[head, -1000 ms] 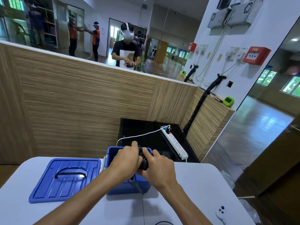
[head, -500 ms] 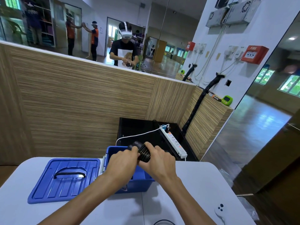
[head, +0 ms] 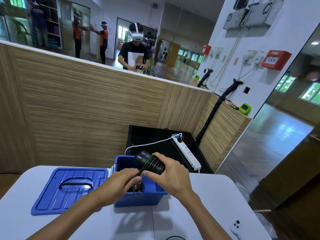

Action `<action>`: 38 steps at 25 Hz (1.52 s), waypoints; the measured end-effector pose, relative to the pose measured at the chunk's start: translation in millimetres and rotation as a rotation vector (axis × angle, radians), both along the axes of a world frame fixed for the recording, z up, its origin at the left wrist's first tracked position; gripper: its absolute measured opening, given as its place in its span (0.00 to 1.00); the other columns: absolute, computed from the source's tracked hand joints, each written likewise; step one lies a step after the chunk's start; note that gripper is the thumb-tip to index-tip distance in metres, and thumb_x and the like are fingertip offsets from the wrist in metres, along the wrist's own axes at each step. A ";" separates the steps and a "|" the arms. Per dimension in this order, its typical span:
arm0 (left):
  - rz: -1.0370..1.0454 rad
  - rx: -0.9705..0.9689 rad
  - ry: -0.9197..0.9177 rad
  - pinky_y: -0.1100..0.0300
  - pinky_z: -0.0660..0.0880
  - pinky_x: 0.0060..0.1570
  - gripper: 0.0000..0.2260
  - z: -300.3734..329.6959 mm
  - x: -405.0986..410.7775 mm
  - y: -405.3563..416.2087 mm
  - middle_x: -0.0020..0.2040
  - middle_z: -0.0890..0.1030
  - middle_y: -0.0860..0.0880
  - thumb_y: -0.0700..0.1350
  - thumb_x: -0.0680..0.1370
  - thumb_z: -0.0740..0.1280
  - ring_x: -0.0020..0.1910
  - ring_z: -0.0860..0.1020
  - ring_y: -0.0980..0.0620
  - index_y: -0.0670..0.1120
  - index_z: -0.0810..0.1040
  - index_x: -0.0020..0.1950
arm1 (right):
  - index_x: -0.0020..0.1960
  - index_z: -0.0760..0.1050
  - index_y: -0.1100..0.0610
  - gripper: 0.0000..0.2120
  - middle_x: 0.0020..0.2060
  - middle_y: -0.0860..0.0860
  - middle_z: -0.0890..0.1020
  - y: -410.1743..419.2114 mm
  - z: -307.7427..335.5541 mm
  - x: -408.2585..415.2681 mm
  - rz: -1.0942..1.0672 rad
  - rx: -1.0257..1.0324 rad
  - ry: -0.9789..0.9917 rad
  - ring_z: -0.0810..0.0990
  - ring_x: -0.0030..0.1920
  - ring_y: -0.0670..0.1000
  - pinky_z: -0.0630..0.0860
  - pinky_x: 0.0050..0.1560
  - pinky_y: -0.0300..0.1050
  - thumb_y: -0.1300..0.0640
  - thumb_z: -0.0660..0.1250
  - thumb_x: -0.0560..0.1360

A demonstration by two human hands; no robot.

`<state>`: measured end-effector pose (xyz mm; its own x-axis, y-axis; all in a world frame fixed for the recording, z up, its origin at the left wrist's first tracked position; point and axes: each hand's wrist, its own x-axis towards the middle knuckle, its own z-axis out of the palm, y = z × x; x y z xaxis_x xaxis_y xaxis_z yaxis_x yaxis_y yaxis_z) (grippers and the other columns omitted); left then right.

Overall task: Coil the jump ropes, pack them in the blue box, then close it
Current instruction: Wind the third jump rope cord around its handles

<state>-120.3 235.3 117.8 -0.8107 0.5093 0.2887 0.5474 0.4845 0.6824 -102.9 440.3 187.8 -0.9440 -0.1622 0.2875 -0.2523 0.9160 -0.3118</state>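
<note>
My right hand (head: 170,177) grips a black jump rope (head: 150,163) whose cord is wound tightly round its handles, held above the open blue box (head: 138,199). My left hand (head: 121,181) pinches the cord's loose end just below the bundle. A small loop of cord (head: 138,190) hangs down from my fingers into the box. The box's blue lid (head: 69,187) with a black handle lies flat on the white table (head: 207,205), left of the box.
A white controller (head: 235,227) lies at the table's right front. A black cable (head: 174,237) peeks in at the bottom edge. Behind the table stand a black cabinet (head: 152,137) with a white power strip (head: 187,153) and a wood-panelled wall.
Both hands have lifted the wound rope higher above the box. The bundle has tilted so its handle end points up and left, and my left hand has slid down to the cord's end.
</note>
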 end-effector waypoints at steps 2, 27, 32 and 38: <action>-0.020 -0.064 0.113 0.62 0.73 0.47 0.11 -4.7 -4.4 -0.8 0.47 0.76 0.63 0.60 0.81 0.53 0.47 0.75 0.60 0.60 0.74 0.51 | 0.65 0.70 0.38 0.30 0.48 0.41 0.82 1.3 4.5 2.4 0.076 -0.009 -0.040 0.79 0.48 0.45 0.77 0.47 0.46 0.28 0.67 0.67; 0.022 0.451 -0.333 0.56 0.78 0.47 0.05 59.4 -19.1 1.6 0.40 0.86 0.44 0.44 0.72 0.74 0.42 0.84 0.49 0.43 0.84 0.44 | 0.70 0.67 0.39 0.36 0.54 0.44 0.81 -4.8 -0.1 17.2 0.229 0.152 -0.098 0.79 0.52 0.48 0.77 0.52 0.49 0.25 0.64 0.68; -0.030 0.356 -0.309 0.54 0.79 0.57 0.07 60.7 -8.1 -6.4 0.47 0.86 0.48 0.33 0.76 0.69 0.50 0.84 0.51 0.42 0.84 0.50 | 0.70 0.68 0.39 0.37 0.54 0.42 0.81 -2.8 0.5 12.9 0.199 0.105 -0.098 0.78 0.53 0.45 0.77 0.51 0.46 0.24 0.64 0.66; -0.118 0.119 -0.159 0.61 0.76 0.59 0.10 67.2 2.8 -24.2 0.56 0.83 0.60 0.45 0.79 0.66 0.58 0.80 0.62 0.49 0.83 0.58 | 0.71 0.68 0.36 0.37 0.55 0.40 0.82 -6.6 -1.3 13.8 0.238 0.070 -0.105 0.78 0.54 0.42 0.77 0.53 0.45 0.23 0.64 0.66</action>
<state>-117.5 211.0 185.0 -0.7879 0.5730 0.2255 0.4763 0.3349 0.8130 -89.1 433.7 186.5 -0.9010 -0.3988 0.1705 -0.4326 0.8552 -0.2856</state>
